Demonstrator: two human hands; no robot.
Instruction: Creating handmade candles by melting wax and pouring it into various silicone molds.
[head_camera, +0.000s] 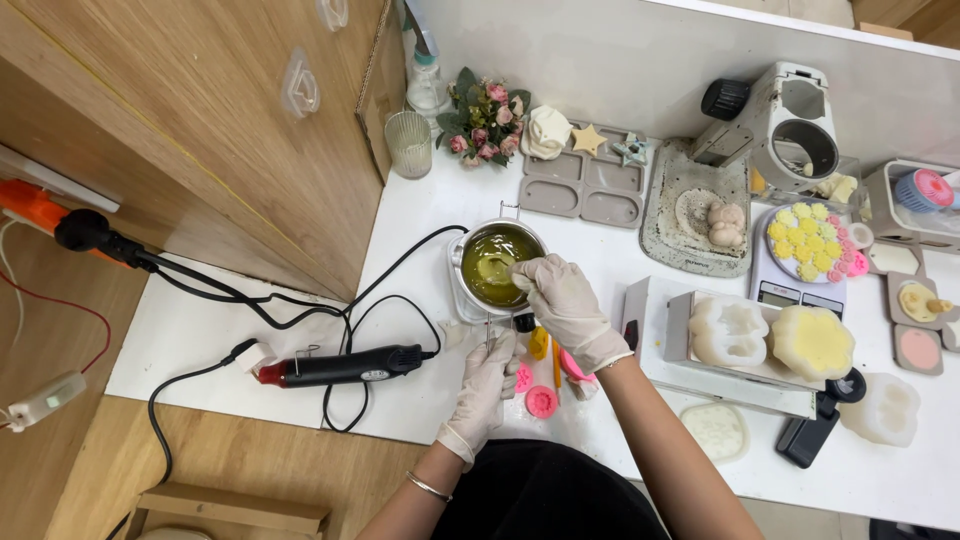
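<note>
Both my hands wear thin white gloves. My right hand (565, 300) is over the near rim of a small metal pot (494, 262) filled with yellow-green melted liquid, its fingers pinched on something I cannot make out. My left hand (490, 378) is just below it, closed around the pot's thin wire handle (488, 330). Small pink flower-shaped pieces (541, 401) and a yellow piece (539, 342) lie on the white table beside my hands.
A black heat gun (345, 366) with cables lies left of my hands. To the right sit a white box with silicone moulds and a yellow flower block (812, 342), a scale carrying small flowers (812, 245), grey trays (585, 185), a flower bunch (485, 120) and a ribbed glass (408, 143).
</note>
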